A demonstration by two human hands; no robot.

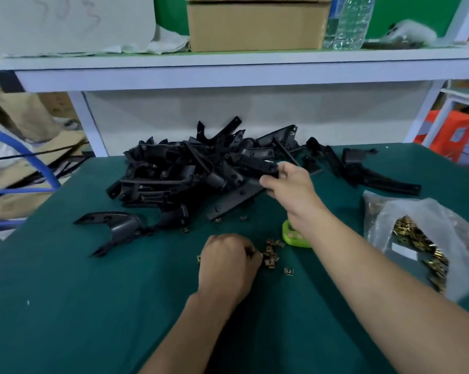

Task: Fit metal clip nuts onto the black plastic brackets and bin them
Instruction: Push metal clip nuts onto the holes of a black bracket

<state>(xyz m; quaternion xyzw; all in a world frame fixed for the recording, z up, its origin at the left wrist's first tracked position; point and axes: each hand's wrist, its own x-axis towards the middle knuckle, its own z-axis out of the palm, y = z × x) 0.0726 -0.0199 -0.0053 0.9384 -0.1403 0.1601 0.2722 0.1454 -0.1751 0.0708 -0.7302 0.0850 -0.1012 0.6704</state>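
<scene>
A heap of black plastic brackets [190,168] lies on the green table [66,306] at mid-back. My right hand [287,184] reaches into the heap's right side and grips one black bracket [257,164] between thumb and fingers. My left hand [226,263] rests on the cloth nearer me, fingers curled at the edge of a small scatter of brass-coloured clip nuts [272,255]; its fingertips pinch at one of them. A single bracket [114,228] lies apart at the left of the heap.
A clear plastic bag [422,238] full of clip nuts lies open at the right. A lime-green object [292,236] sits partly under my right forearm. More brackets [363,168] lie at the back right. A white shelf [228,68] with a cardboard box [255,25] and a bottle [349,22] overhangs the table's back.
</scene>
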